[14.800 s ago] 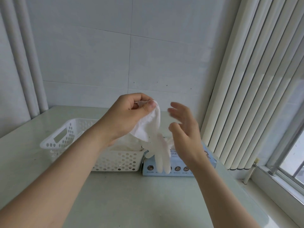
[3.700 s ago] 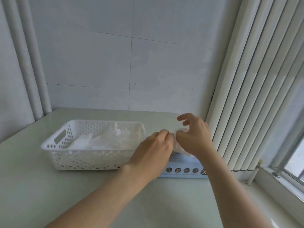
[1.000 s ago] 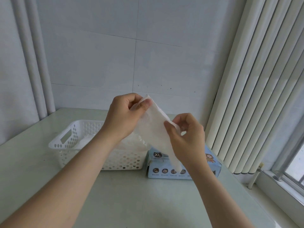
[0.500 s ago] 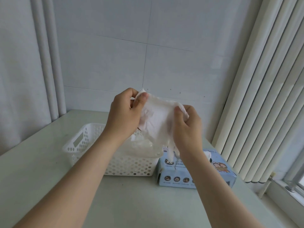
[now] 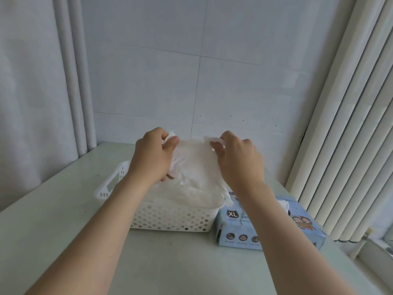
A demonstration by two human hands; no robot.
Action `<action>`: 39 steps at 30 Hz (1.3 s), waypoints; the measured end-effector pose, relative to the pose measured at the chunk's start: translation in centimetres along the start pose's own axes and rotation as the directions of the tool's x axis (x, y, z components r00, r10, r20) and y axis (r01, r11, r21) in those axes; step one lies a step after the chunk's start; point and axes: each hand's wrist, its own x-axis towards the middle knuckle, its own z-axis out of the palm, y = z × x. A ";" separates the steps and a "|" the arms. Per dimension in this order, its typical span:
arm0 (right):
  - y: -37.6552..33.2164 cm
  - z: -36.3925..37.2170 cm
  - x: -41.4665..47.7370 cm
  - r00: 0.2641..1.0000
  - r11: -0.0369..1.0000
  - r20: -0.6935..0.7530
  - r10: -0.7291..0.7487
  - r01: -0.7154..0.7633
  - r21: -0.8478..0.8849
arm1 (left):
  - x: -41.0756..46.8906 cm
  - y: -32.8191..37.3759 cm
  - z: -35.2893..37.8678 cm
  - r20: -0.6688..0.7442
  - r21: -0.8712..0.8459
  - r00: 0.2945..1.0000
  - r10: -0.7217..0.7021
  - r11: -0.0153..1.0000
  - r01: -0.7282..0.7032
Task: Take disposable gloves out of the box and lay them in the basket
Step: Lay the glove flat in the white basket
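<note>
A thin white disposable glove (image 5: 194, 160) is stretched between my two hands above the white perforated basket (image 5: 170, 218). My left hand (image 5: 152, 156) pinches its left cuff corner between thumb and fingers. My right hand (image 5: 238, 160) pinches the right corner. The glove hangs down onto a pile of other white gloves (image 5: 187, 196) lying in the basket. The light blue glove box (image 5: 270, 224), marked XL, lies on the table just right of the basket, with a white glove tip poking from its top opening.
The pale green table (image 5: 170, 262) runs to a tiled wall at the back. Vertical blinds (image 5: 344, 124) hang close to the right of the box, and a window sill lies at the lower right. A grey curtain hangs at the left.
My hands have moved apart and lowered, spreading the glove wide over the basket. Half a second ago they held it higher and closer together.
</note>
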 end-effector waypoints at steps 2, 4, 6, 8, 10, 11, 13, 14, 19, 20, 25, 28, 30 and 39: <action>-1.0 0.8 1.0 0.994 0.999 0.095 -0.048 0.049 -0.013 | 0.5 -1.6 -0.3 0.021 0.123 0.999 -0.030 0.992 0.027; -1.9 2.0 1.7 0.976 0.996 0.200 -0.086 0.087 0.001 | 0.8 -3.2 -0.8 0.031 0.230 0.996 -0.085 0.970 0.075; -2.7 3.2 2.2 0.951 0.996 0.295 -0.093 0.089 0.027 | 0.9 -4.4 -1.4 0.037 0.324 0.991 -0.132 0.939 0.113; -3.5 4.4 2.3 0.923 0.996 0.376 -0.084 0.068 0.055 | 0.9 -5.1 -1.7 0.036 0.397 0.984 -0.172 0.906 0.144; -4.1 5.5 2.2 0.893 0.996 0.444 -0.078 0.054 0.068 | 0.7 -5.5 -1.8 0.049 0.428 0.973 -0.227 0.884 0.185; -4.4 6.1 2.0 0.881 0.996 0.467 -0.080 0.054 0.068 | 0.6 -5.7 -1.8 0.057 0.439 0.965 -0.256 0.874 0.206; -4.7 6.9 1.6 0.875 0.997 0.478 -0.072 0.059 0.042 | 0.4 -5.9 -1.7 0.076 0.469 0.950 -0.302 0.852 0.233; -4.8 7.1 1.4 0.881 0.998 0.469 -0.062 0.057 0.023 | 0.3 -6.0 -1.7 0.084 0.489 0.944 -0.319 0.839 0.239; -4.7 7.2 0.7 0.939 0.993 0.327 -0.103 0.116 -0.021 | 0.1 -6.3 -1.6 0.071 0.645 0.928 -0.367 0.726 0.238; -4.6 7.2 0.6 0.940 0.991 0.315 -0.132 0.134 0.015 | 0.0 -6.1 -1.7 0.064 0.663 0.927 -0.370 0.710 0.238; -4.6 7.7 0.3 0.888 0.966 0.388 -0.244 0.188 0.179 | 0.0 -5.3 -1.6 0.034 0.704 0.933 -0.357 0.672 0.232; -4.8 7.7 0.0 0.807 0.952 0.505 -0.305 0.247 0.181 | -0.2 -4.8 -1.4 0.048 0.730 0.955 -0.294 0.663 0.167; -4.9 7.5 -0.2 0.726 0.956 0.623 -0.293 0.234 0.177 | 0.0 -5.0 -1.1 0.098 0.762 0.974 -0.204 0.644 0.058; -5.3 5.7 -0.7 0.465 0.973 0.855 -0.231 0.111 0.202 | 0.2 -5.9 -0.6 0.480 0.646 0.766 -0.427 0.763 0.020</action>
